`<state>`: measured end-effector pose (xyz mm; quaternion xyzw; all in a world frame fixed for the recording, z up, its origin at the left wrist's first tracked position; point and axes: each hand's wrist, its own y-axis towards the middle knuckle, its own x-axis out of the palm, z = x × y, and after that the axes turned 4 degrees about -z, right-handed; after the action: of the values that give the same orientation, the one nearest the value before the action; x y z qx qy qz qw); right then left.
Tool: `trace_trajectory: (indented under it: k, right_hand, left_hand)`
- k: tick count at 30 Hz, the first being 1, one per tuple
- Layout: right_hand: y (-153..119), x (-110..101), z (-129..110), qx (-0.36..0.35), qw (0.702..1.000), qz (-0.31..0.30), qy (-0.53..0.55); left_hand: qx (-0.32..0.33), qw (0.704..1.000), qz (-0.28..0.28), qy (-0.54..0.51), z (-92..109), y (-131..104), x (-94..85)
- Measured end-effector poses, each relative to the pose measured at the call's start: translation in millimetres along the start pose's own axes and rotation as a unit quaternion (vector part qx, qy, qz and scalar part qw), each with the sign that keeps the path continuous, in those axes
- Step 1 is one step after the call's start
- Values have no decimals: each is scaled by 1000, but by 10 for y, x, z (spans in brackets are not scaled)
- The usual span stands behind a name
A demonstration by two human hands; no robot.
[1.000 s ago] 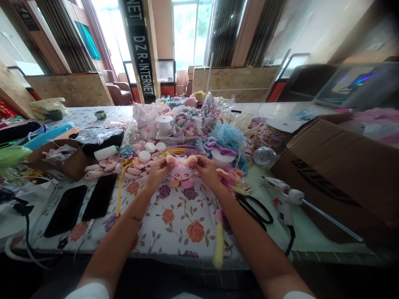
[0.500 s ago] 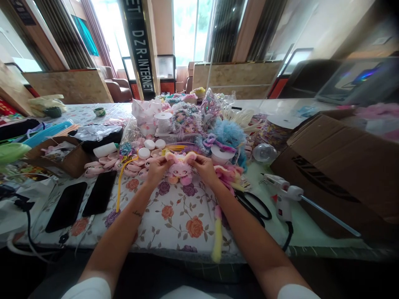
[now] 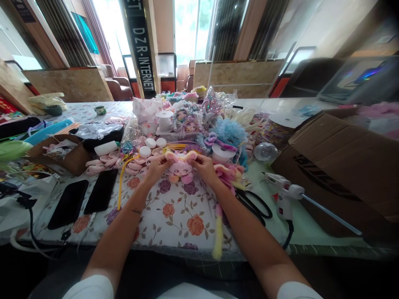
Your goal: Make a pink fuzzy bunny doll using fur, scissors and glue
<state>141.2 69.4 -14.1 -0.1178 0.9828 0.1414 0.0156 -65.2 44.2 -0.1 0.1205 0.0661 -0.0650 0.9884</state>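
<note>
A small pink fuzzy doll (image 3: 181,170) with a painted face and round feet sits upright at the middle of the table. My left hand (image 3: 158,166) pinches its ear on the left side, fingers closed. On the other side my right hand (image 3: 202,167) pinches the other ear in the same way. Both ears are pink with pale yellow. Beside my right hand lies a bunch of pink and yellow fuzzy stems (image 3: 230,173). Pink doll-face pieces (image 3: 134,166) and white round caps (image 3: 145,151) lie near my left hand.
A hot glue gun (image 3: 282,191) with a clear glue stick and black scissors (image 3: 255,205) lie at right, before a cardboard box (image 3: 339,166). Two black phones (image 3: 101,191) lie at left. Ribbon spools (image 3: 222,153) and blue fuzzy stems (image 3: 229,133) crowd the back.
The view has shifted very slightly. Both hands keep their pinch on the doll's ears, and the doll's head seems tipped a little lower.
</note>
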Motion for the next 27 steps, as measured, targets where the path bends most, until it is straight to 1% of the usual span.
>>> trace_trajectory:
  k: [8, 12, 15, 20, 24, 27]
  right_hand:
    - [15, 12, -17, -10, 1000, -2, -29]
    - [14, 29, -21, -23, 999, 11, -26]
    - [-10, 48, -17, -23, 1000, 11, -7]
    - [-90, 101, -19, 15, 999, -9, 37]
    - [-205, 132, -157, 43, 997, -15, 55]
    - [-299, 111, -319, 64, 996, -29, 53]
  left_hand:
    - [-1, 1000, 4, 4, 4, 27, 39]
    - [0, 1000, 24, -17, 16, 8, 67]
    - [-2, 998, 35, -59, -9, -14, 118]
    - [-16, 987, 24, -157, -31, -77, 251]
    - [-43, 977, 30, -209, 70, -210, 295]
    - [-89, 970, 21, -227, 183, -332, 268]
